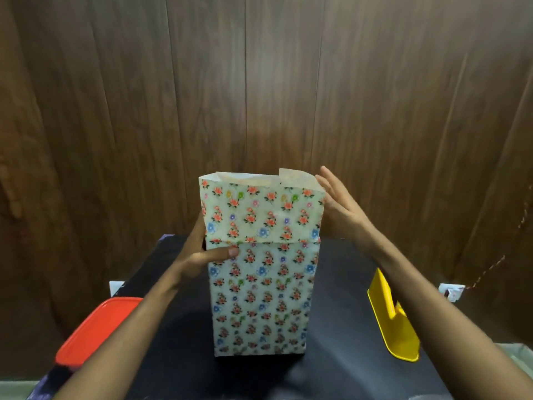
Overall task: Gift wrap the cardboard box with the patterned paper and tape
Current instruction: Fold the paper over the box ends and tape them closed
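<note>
Box [261,295] — already sleeved in the flowered paper [261,212] — is standing upright on end in the middle of the black table [346,327], closer to the near edge than to the wooden wall [259,82]. Paper is projecting above the box as an open tube, its top edges unfolded and slightly uneven.

Left hand [202,252] is gripping the upper left edge of the box, thumb pressing across the front face just below the paper overlap, fingers passing behind out of view. Right hand [337,206] is flat and fully open, fingers straight, lying against the right side of the projecting paper and holding nothing.

Judged from its look, the box is stiff and light, and is best held by its side faces. The projecting paper is thin and unsupported — likely to crease or tear under hard pressure.

A container with an orange lid [95,330] is sitting at the left edge of the table; its contents are hidden. A yellow plastic item [395,333] is lying near the right edge; no tape can be made out.
</note>
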